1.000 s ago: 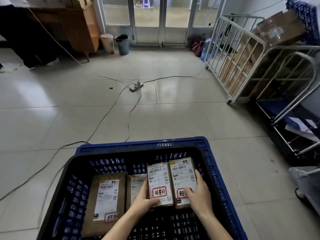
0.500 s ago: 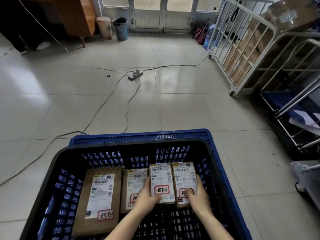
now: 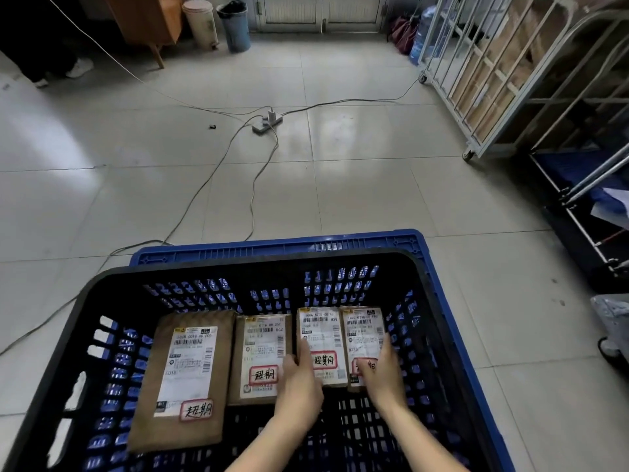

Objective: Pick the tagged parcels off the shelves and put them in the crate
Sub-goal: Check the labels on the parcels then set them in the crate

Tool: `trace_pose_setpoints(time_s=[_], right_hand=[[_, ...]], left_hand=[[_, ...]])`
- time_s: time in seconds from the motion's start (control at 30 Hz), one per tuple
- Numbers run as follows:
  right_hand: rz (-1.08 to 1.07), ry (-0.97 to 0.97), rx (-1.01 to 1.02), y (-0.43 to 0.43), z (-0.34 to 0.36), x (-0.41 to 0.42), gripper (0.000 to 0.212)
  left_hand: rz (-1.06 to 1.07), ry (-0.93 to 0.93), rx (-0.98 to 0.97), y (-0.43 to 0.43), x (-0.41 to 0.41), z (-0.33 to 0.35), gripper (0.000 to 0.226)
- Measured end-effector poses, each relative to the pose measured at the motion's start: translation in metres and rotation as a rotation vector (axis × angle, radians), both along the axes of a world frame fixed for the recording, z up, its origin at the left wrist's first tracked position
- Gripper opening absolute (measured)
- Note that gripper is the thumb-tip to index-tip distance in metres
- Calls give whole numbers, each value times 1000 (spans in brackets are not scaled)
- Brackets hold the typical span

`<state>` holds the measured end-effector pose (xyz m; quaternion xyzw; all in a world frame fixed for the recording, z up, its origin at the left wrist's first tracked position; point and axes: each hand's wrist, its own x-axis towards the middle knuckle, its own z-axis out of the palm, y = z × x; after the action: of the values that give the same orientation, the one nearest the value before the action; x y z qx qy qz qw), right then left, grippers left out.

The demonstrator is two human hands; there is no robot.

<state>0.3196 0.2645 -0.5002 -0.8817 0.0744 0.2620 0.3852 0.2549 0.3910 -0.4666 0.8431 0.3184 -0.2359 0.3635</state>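
Left hand (image 3: pixel 299 386) is pinching the near-left corner of the second-from-right brown cardboard parcel (image 3: pixel 323 335), thumb lying along its white label, the other fingers at its left edge. Right hand (image 3: pixel 381 373) is gripping the near end of the rightmost brown cardboard parcel (image 3: pixel 362 330), thumb on top, fingers down its right side; motion blur is hiding the fingertips.

Both parcels are lying flat side by side, touching, at the far right of the floor of the blue-and-black perforated plastic crate (image 3: pixel 272 248). Further left in the crate, a mid-sized brown cardboard parcel (image 3: pixel 260 356) and a large flat brown paper parcel (image 3: pixel 183 379) are lying with their red-bordered tags facing up.

Judging by the one-hand grips, the small parcels are looking light, stiff and boxy. The cardboard is probably giving good friction, the glossy labels less. The best hold is probably across the short edges, thumb on top.

Beyond the crate, a white power strip (image 3: pixel 267 122) is sitting on the tiled floor.
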Motion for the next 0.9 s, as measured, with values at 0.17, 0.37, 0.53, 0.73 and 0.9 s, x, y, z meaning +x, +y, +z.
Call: trace_pose_setpoints(time_s=[0.17, 0.37, 0.53, 0.73, 0.9], right_hand=[[50, -7, -25, -1, -6, 1, 85], [85, -1, -55, -1, -9, 0, 84], [113, -9, -89, -1, -10, 0, 67], [251, -73, -178, -1, -13, -4, 76], [465, -106, -349, -2, -18, -9, 80]], left_hand=[[-58, 11, 115, -10, -4, -5, 72], [-103, 6, 231, -9, -5, -11, 75], [-135, -5, 234, -7, -8, -15, 79], [-259, -36, 361, -3, -11, -20, 81], [-357, -80, 421, 4, -10, -27, 75]])
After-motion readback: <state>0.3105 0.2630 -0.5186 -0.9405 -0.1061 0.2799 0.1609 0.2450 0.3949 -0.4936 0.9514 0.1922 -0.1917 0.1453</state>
